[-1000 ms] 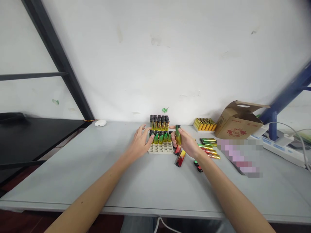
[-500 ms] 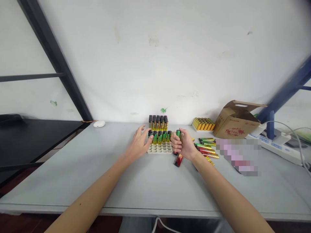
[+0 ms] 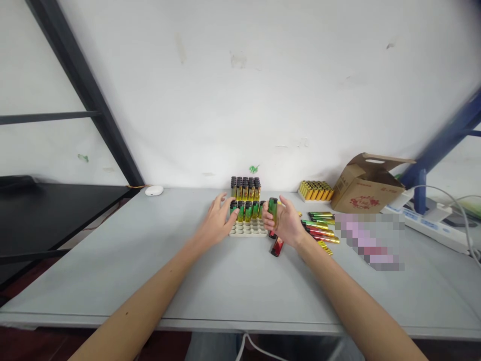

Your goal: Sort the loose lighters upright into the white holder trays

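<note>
In the head view, grips a green lighter point(image 3: 272, 208) in the right hand point(image 3: 286, 224), close to upright and black end up, with fingers curled around its body and the thumb apart from it. Holds it near the right end of a pale tray point(image 3: 248, 233). Spreads the fingers of the left hand point(image 3: 215, 220) in a loose curve at the tray's left end, with the thumb in front of the leftmost of the standing lighters point(image 3: 248, 211); cannot tell about contact there. Has these standing lighters, green and black-topped, in the tray's far part, with bare holes nearer the front. Shows behind them a block of gold lighters point(image 3: 245, 189), also black-topped, near the wall point(image 3: 210, 100).

Has a red lighter point(image 3: 277, 247) lying on the table point(image 3: 210, 291) below the right hand, and beyond the wrist a cluster of loose lighters point(image 3: 320, 233) in green, red and gold. Shows farther back yellow tubes point(image 3: 316, 191), upright in a block just beside an open box point(image 3: 365, 193). Includes a power strip point(image 3: 438, 228) at far right and a white case point(image 3: 154, 190) at far left.
</note>
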`<action>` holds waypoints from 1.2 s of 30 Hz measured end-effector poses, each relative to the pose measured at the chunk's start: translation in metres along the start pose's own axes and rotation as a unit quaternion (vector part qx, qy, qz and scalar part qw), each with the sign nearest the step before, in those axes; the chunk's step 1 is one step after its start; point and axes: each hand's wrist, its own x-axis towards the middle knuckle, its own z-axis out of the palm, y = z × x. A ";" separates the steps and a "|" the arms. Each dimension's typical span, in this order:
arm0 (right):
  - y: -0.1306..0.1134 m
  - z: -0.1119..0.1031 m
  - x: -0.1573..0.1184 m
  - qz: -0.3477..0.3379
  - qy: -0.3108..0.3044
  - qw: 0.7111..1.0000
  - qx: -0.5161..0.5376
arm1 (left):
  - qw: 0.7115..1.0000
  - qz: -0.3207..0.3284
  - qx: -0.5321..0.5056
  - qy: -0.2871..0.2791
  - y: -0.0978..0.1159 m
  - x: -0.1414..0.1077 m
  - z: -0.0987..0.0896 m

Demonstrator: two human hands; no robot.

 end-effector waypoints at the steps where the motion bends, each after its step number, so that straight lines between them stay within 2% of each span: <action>1: -0.001 0.000 0.000 -0.005 -0.001 1.000 -0.011 | 1.000 0.002 0.001 0.001 0.000 0.000 0.000; 5: -0.007 -0.003 0.000 -0.064 0.040 0.994 -0.082 | 1.000 0.008 0.007 -0.003 0.001 0.000 -0.001; 7: -0.009 -0.008 -0.001 -0.105 0.068 0.980 -0.154 | 1.000 0.008 0.009 -0.007 0.002 0.000 -0.002; 9: -0.011 -0.013 -0.001 -0.133 0.084 0.949 -0.274 | 1.000 0.008 0.008 -0.008 0.003 0.000 -0.003; 11: -0.011 -0.018 -0.002 -0.150 0.094 0.902 -0.393 | 1.000 0.011 0.008 -0.009 0.004 -0.001 -0.003; 15: -0.007 -0.019 -0.004 -0.205 0.092 0.819 -0.528 | 1.000 0.008 0.012 -0.016 0.004 -0.001 -0.002; 18: -0.002 -0.015 -0.005 -0.248 0.087 0.785 -0.561 | 1.000 0.011 0.017 -0.012 0.002 0.000 -0.001; 22: 0.006 -0.014 -0.002 -0.254 0.101 0.784 -0.557 | 0.999 0.032 0.025 0.001 0.001 0.001 0.000; 28: 0.013 -0.018 0.000 -0.255 0.106 0.758 -0.591 | 0.999 0.043 0.023 0.004 0.002 0.002 0.000; 34: 0.007 -0.021 -0.003 -0.269 0.102 0.686 -0.668 | 0.999 0.042 0.030 -0.007 0.003 0.002 -0.001; 36: 0.008 -0.022 -0.002 -0.301 0.108 0.648 -0.691 | 0.999 0.042 0.027 -0.006 0.003 0.002 -0.001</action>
